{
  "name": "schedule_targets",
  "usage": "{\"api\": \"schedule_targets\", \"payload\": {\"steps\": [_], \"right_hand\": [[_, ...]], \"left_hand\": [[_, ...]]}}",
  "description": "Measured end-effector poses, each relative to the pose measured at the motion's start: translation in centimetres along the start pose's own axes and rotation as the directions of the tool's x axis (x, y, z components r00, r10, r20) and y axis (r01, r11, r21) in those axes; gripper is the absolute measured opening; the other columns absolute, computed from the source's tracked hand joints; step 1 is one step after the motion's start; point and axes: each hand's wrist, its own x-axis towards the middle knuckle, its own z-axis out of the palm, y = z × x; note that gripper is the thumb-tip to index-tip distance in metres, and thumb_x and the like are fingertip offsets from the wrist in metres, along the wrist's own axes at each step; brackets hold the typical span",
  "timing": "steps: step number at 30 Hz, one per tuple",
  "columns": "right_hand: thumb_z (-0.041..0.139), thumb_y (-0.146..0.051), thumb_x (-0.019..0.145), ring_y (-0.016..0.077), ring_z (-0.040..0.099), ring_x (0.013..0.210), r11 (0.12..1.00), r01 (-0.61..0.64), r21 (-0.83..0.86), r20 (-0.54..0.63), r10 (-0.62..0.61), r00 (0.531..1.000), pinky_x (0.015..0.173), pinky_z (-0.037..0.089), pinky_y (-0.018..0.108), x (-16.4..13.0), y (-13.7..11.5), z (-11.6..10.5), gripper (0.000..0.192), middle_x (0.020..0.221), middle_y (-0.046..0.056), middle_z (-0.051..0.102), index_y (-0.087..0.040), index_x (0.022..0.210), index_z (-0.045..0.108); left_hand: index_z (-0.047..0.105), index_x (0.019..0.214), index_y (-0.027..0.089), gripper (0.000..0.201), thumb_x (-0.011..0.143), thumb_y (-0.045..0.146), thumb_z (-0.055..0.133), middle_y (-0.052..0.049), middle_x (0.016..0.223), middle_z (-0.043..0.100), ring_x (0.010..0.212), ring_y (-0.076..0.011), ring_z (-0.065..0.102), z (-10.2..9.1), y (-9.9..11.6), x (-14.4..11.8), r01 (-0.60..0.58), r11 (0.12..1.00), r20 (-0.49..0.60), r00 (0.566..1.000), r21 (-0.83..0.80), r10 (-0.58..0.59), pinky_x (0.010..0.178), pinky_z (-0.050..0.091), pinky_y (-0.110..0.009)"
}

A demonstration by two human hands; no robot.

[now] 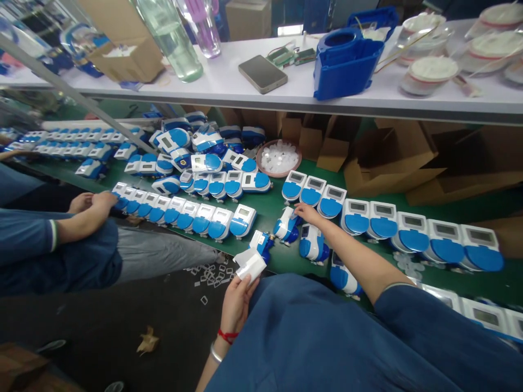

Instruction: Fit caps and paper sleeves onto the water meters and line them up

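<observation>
Head view: at a green workbench [269, 204] crowded with blue-and-white meters, the person's left hand [239, 296] held a small white sheet [250, 265] at the near edge of the bench, fingers curled round its lower end and the thumb pressed along its side. A red cord and a pale bangle circled that wrist. The sheet lay just in front of a meter tipped on its side [261, 240]. The right hand [307, 212] reached forward over the bench, fingertips bent down onto another meter [286, 226] lying askew between two tidy rows; whether the fingers actually gripped it could not be told from this angle. A further meter [312, 243] sat just beside the forearm. Behind, a round dish of clear caps [280, 158] stood near open cardboard boxes [388, 160]. To the left a co-worker's hands [93, 202] rested at the end of a long row of meters [183, 215]. On the white shelf [253, 90] above lay a grey phone [262, 73] and a blue housing [347, 60]
</observation>
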Motion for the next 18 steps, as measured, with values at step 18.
{"api": "schedule_targets", "payload": {"steps": [18], "right_hand": [[0.059,-0.024,0.077,0.0146,0.059,0.073,0.992,0.096,-0.084,0.162,-0.082,0.983,0.069,0.042,0.021,1.4,-2.2,-1.8,0.016,0.069,0.002,0.067,-0.013,0.069,0.067]], "left_hand": [[0.06,0.105,0.011,0.028,0.077,0.008,0.06,-0.012,0.112,0.065,0.103,-0.0214,0.062,1.4,-0.2,0.2,0.004,1.0,-0.06,0.998,0.009,-0.003,0.099,0.046,-0.037]]}}
